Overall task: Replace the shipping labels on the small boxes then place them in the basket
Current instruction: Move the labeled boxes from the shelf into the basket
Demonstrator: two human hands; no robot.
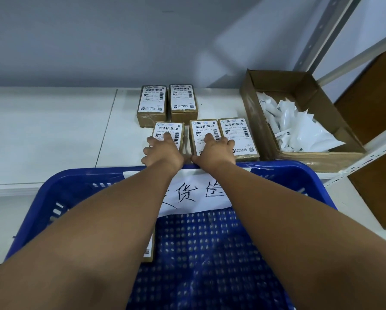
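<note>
Five small brown cardboard boxes, each flat and rectangular with a white printed label covering its top, lie on a smooth white table (53, 130). Two back boxes (152, 106) stand side by side near the grey wall, and three more lie in a front row just beyond the basket. The left hand (163, 151) lies on the left box (168, 133), one finger stretched along the label and the others spread and curled down over the box's left edge. The right hand (214, 151) rests on the middle box (204, 133) with its fingers spread and laid flat across the label, the thumb at the near edge. The right box (238, 136) touches the middle one and is untouched. Both bare forearms reach over the blue plastic basket (53, 198), whose floor is a perforated grid. They cover part of a white paper sign (194, 193) with handwritten characters on its far wall. In the basket lies another labelled box (149, 247), mostly hidden under the left forearm. To the right an open cardboard carton (299, 86) holds crumpled white plastic mailers (299, 128), beside a pale metal shelf frame (335, 30).
</note>
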